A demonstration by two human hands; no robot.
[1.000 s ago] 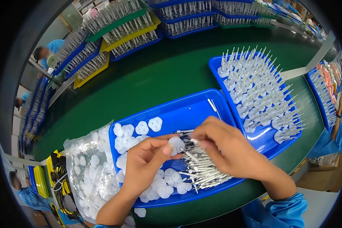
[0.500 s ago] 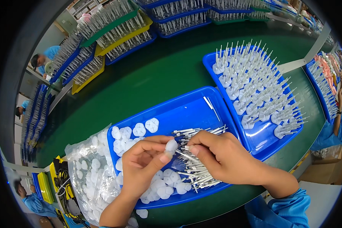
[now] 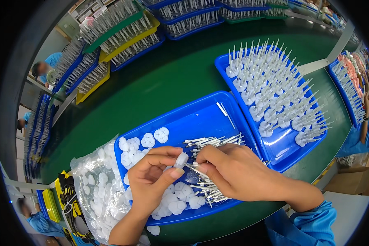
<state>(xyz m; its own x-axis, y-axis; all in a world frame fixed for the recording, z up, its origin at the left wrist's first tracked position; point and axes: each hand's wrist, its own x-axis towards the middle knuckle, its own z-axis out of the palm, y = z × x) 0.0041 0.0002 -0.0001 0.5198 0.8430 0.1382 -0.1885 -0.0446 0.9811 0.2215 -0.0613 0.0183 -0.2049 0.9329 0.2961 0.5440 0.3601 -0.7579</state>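
My left hand [image 3: 153,174] pinches a small white plastic cap [image 3: 181,159] between thumb and fingers, above the near blue tray [image 3: 201,117]. My right hand [image 3: 229,170] holds a thin white pin [image 3: 192,168] with its tip at the cap. Under my right hand lies a heap of loose white pins [image 3: 211,143]. White caps [image 3: 174,203] are piled in the tray's left and front parts.
A second blue tray [image 3: 281,141] at the right holds several assembled caps with upright pins [image 3: 270,90]. A clear bag of white caps [image 3: 98,184] lies left of the near tray. Blue, yellow and green trays [image 3: 123,33] of pins line the far side of the green table [image 3: 160,82]. Other people work at the edges.
Both hands have drawn slightly closer to me and lower over the tray. The cap is now turned edge-on with the pin brought to it.
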